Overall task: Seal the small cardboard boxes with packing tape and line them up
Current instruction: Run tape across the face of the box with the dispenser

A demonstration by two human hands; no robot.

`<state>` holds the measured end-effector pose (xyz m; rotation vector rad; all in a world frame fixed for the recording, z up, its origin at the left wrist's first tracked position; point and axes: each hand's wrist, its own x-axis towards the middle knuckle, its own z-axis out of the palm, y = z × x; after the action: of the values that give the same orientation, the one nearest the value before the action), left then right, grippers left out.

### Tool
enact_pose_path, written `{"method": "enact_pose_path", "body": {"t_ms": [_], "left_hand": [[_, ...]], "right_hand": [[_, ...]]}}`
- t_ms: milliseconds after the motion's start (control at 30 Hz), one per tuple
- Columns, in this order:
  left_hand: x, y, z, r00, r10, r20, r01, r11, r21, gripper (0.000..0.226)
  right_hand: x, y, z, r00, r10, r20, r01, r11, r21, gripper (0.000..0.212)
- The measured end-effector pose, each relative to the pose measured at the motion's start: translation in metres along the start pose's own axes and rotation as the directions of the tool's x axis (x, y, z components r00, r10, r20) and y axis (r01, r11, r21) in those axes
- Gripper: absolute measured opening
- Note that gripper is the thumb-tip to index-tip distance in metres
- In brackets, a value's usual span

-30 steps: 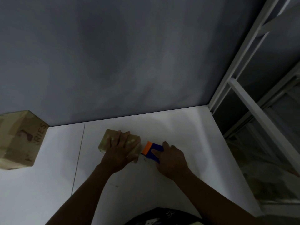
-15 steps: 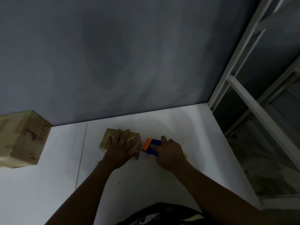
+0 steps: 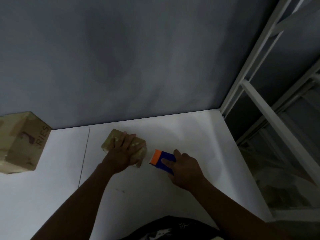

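small cardboard box [image 3: 110, 139] on bench [image 3: 52, 187], left hand [image 3: 123, 151] pressing flat on top, fingers straight, right hand [image 3: 185, 168] gripping blue-orange tape dispenser [image 3: 161, 158] at its 3 o'clock, just apart, 1 bigger box [image 3: 20, 142] well off at 9 o'clock

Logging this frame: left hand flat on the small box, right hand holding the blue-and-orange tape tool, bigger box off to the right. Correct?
One slip: the head view shows the bigger box off to the left. The rest stands: left hand flat on the small box, right hand holding the tape tool.
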<state>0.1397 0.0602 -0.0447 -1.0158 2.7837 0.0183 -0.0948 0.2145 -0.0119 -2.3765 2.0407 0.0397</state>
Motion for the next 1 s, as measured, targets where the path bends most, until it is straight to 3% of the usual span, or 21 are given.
{"method": "enact_pose_path", "body": {"t_ms": [100,133,200,300,400,467,533,667,733,867,933,1000], "left_hand": [[-0.005,-0.004,0.000,0.999,-0.033,0.018,0.034,0.999,-0.011,0.067],[-0.009,-0.008,0.002,0.998,-0.056,0.015,0.056,0.998,-0.016,0.066],[-0.017,-0.020,0.007,0.996,-0.085,0.023,0.086,0.996,-0.015,0.066],[-0.019,-0.023,0.008,0.991,-0.133,0.023,0.133,0.991,-0.004,0.066],[-0.015,-0.008,0.005,0.980,-0.197,0.028,0.198,0.980,-0.010,0.067],[-0.012,0.003,0.004,0.971,-0.240,0.008,0.241,0.970,-0.029,0.079],[-0.010,0.014,0.002,0.963,-0.271,0.010,0.271,0.962,-0.040,0.096],[-0.009,0.023,-0.007,0.963,-0.265,-0.050,0.265,0.964,-0.010,0.100],[-0.010,0.024,-0.008,0.959,-0.272,-0.084,0.273,0.962,-0.008,0.100],[-0.012,0.028,-0.006,0.951,-0.291,-0.100,0.289,0.957,-0.040,0.092],[-0.012,0.030,-0.004,0.951,-0.297,-0.089,0.292,0.954,-0.070,0.098],[-0.013,0.033,-0.004,0.949,-0.306,-0.081,0.300,0.950,-0.083,0.098]], "right_hand": [[0.006,-0.013,0.003,0.983,0.067,0.170,-0.060,0.997,-0.045,0.045],[0.004,-0.007,0.012,0.982,0.092,0.165,-0.079,0.993,-0.083,0.044],[-0.005,0.012,0.009,0.982,0.151,0.115,-0.140,0.985,-0.105,0.046],[-0.004,0.038,0.003,0.981,0.194,-0.017,-0.194,0.981,-0.017,0.068],[0.005,0.038,0.002,0.949,0.284,-0.136,-0.253,0.945,0.209,0.057],[0.013,0.032,0.001,0.858,0.501,-0.115,-0.392,0.782,0.484,0.045],[0.019,0.036,0.011,0.783,0.621,0.034,-0.463,0.546,0.698,0.048],[0.029,0.047,0.016,0.683,0.663,0.305,-0.421,0.017,0.907,0.055],[0.031,0.052,0.012,0.668,0.640,0.381,-0.376,-0.152,0.914,0.045],[0.033,0.057,0.017,0.631,0.594,0.499,-0.361,-0.344,0.867,0.042],[0.031,0.057,0.022,0.597,0.598,0.535,-0.395,-0.362,0.844,0.045],[0.027,0.058,0.029,0.582,0.631,0.512,-0.429,-0.297,0.853,0.047]]}}
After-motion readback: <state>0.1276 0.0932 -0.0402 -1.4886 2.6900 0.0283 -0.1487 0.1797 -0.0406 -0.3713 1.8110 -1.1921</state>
